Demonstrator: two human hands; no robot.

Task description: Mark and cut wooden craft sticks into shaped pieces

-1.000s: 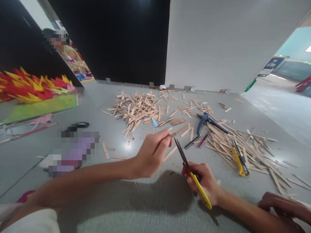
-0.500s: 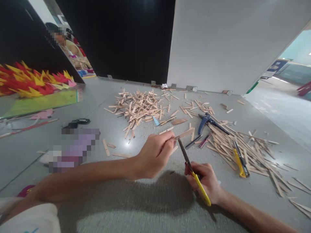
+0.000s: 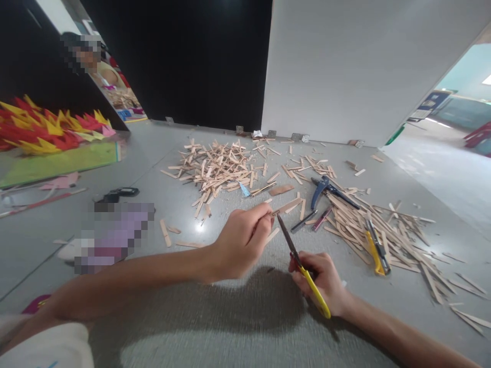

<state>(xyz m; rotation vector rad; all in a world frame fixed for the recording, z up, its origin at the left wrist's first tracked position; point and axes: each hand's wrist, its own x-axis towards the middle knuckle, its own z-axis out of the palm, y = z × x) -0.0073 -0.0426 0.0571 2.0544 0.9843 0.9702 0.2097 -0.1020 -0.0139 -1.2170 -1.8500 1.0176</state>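
Observation:
Near the middle, my left hand (image 3: 243, 243) pinches a flat wooden stick (image 3: 288, 205) that points up to the right. My right hand (image 3: 320, 280) is wrapped round the yellow handles of a pair of scissors (image 3: 314, 291). Their dark blade tips meet the stick close to my left fingertips; whether the blades are parted is too small to tell. Beyond my hands lies a pile of short wooden pieces (image 3: 218, 166). Longer sticks (image 3: 355, 230) lie in a heap to the right.
Blue cutters (image 3: 320, 191), a dark pen (image 3: 304, 221), a pink pen (image 3: 322, 219) and a yellow utility knife (image 3: 376, 253) lie at the right. Red and yellow folded paper (image 3: 49, 128) and a purple item (image 3: 123, 232) are left. Black and white panels (image 3: 326, 66) stand behind; a person (image 3: 107, 74) is beyond.
The view has shifted slightly. The scissors' tips and the stick sit a little further left and higher in the picture. Both hands keep their holds.

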